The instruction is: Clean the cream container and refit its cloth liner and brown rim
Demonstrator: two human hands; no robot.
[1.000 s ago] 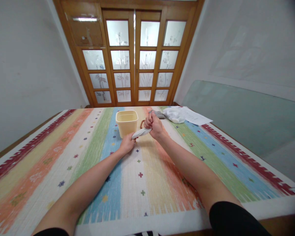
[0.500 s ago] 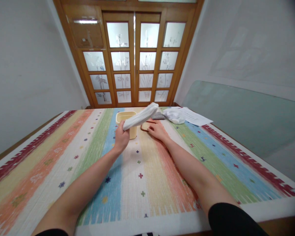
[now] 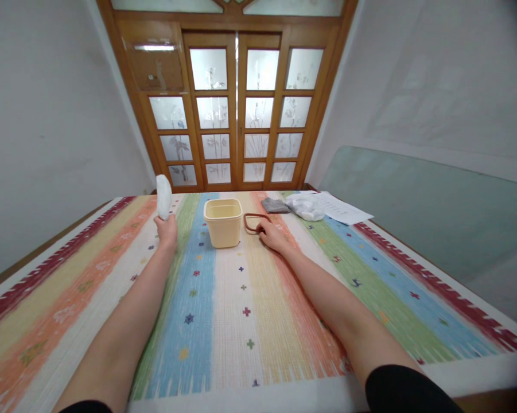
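My left hand point(image 3: 166, 230) is closed round the lower end of a white folded bundle point(image 3: 164, 197), which stands up from the fist, left of the bin. A cream-yellow square bin point(image 3: 224, 229) sits upright on the striped tablecloth between my hands. Just right of it, my right hand point(image 3: 271, 234) pinches the edge of a thin reddish-brown rounded frame point(image 3: 246, 223), which lies at cloth level.
A grey folded cloth point(image 3: 276, 205), a crumpled white plastic bag point(image 3: 305, 206) and a printed paper sheet point(image 3: 346, 210) lie at the table's far right. Behind the striped tablecloth point(image 3: 228, 321) stand wooden glazed doors point(image 3: 236, 115).
My left hand has moved left with the white bundle, which has turned from slanting right to upright. The bin is now uncovered to view. My right hand has barely moved.
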